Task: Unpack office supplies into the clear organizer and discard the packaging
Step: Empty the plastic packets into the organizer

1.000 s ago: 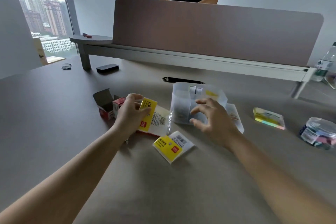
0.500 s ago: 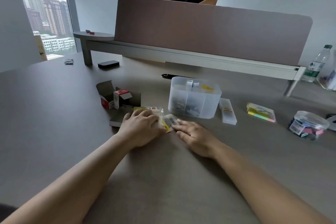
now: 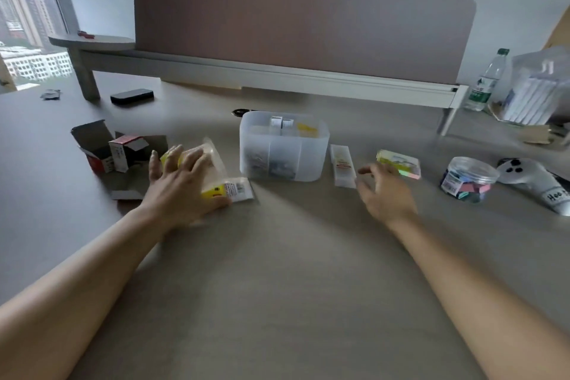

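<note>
Left hand [image 3: 182, 185] flat on yellow-labelled packets [image 3: 228, 190], fingers straight and spread (0.5 s ago curled over them). Right hand [image 3: 385, 191] off packets now, swung right, fingers loosely spread, holding nothing, fingertips near sticky-note pack [image 3: 399, 163] and slim white box [image 3: 342, 165]. Beyond left fingertips: 2 opened cartons [image 3: 108, 148]. Between hands, farther: clear organizer [image 3: 283, 148], unmoved, small items inside.

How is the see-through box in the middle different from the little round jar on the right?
The clear organizer is a big, frosted, open-topped box with dividers; the round jar is smaller and lidded. The organizer shows mostly pale and dark contents, the jar pink and teal pieces. Both are see-through plastic, standing upright on the desk.
</note>
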`<act>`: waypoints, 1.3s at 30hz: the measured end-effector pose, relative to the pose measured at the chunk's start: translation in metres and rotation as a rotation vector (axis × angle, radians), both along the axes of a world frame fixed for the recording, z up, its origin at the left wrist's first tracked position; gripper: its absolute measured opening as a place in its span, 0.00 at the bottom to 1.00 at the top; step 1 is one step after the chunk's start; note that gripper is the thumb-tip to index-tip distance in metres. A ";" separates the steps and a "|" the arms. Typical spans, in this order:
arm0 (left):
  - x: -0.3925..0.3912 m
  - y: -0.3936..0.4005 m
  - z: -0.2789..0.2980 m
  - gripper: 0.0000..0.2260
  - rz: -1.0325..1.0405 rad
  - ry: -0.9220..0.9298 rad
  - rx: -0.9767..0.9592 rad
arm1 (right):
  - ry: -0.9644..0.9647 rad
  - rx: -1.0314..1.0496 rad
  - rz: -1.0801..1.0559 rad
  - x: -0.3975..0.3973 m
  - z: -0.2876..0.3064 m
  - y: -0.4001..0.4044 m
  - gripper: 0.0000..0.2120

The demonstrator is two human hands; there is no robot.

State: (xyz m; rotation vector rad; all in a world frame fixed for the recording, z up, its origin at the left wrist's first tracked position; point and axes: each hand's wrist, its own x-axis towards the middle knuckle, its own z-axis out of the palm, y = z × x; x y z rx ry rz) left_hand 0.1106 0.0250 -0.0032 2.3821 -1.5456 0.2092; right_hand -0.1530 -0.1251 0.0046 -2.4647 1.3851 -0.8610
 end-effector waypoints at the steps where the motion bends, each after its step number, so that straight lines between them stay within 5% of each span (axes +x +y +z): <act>1: -0.001 0.000 0.001 0.37 -0.003 0.007 -0.058 | 0.050 0.036 -0.064 -0.006 -0.001 -0.011 0.16; 5: -0.006 0.003 0.007 0.39 -0.053 0.040 -0.176 | 0.194 0.154 -0.214 -0.022 -0.007 -0.045 0.25; 12: 0.000 0.002 0.000 0.58 -0.146 -0.046 -0.032 | 0.363 0.228 -0.204 -0.020 -0.014 -0.070 0.31; 22: -0.027 0.010 0.008 0.35 -0.301 -0.249 -0.163 | 0.371 0.150 -0.164 -0.031 -0.005 -0.007 0.27; 29: -0.081 0.011 0.009 0.43 -0.438 -0.071 -0.102 | 0.158 0.203 -0.085 -0.057 -0.001 0.045 0.24; 34: -0.099 0.002 0.003 0.36 -0.453 0.123 0.009 | 0.114 0.164 0.129 -0.058 0.007 0.066 0.14; 39: -0.098 -0.008 0.005 0.34 -0.447 0.354 -0.085 | -0.239 0.165 0.284 -0.026 0.013 0.067 0.07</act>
